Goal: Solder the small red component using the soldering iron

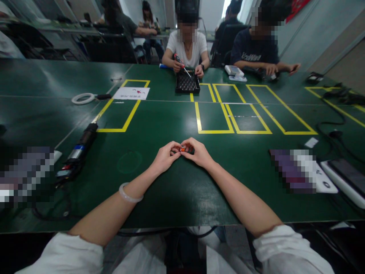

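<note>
My left hand (166,156) and right hand (199,153) pinch a small orange part (183,149) between them above the green table (176,201); an electric screwdriver (77,153) lies left, a black tray (186,90) ahead.

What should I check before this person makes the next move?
1. Small orange piece gripped: ok, it is between the left fingers and right fingers.
2. Which way the piece faces: cannot tell, mostly covered and too small.
3. White bracelet away from the piece: ok, it sits up the left forearm.
4. Black-and-silver tool apart from both hands: ok, it lies to the left.
5. Screwdriver out of the way: ok, another person's hand holds it over the black tray.
</note>
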Demonstrator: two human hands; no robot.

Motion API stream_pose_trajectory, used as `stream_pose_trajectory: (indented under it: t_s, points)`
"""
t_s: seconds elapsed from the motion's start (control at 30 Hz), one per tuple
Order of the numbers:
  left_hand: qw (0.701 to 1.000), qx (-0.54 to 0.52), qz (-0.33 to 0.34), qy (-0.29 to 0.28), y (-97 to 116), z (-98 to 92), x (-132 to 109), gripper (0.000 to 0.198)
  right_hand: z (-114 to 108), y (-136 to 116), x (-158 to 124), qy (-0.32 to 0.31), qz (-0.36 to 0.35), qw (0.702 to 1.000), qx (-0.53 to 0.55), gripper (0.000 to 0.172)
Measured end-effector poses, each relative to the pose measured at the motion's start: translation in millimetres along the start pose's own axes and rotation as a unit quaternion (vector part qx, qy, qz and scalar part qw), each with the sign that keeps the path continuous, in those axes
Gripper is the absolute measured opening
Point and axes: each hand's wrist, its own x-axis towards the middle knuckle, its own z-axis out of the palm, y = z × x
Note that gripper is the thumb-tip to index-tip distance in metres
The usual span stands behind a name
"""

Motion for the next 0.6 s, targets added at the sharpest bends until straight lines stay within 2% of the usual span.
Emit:
stream_pose_trajectory:
  t_s: [0.17,0.47,0.6]
  points:
    - [0.999,-0.024,0.010,0.026,1,-2.2,0,0.024,-2,5,0,-0.006,0.010,1.000,0.006,0.012]
    - [0.998,-0.026,0.041,0.028,10,0.2,-4,0.027,-1,12,0,-0.018,0.041,0.998,0.044,0.017]
    - [0.999,-0.006,0.038,0.037,12,0.8,-5,0.029,-1,9,0,-0.012,0.020,1.000,0.021,0.015]
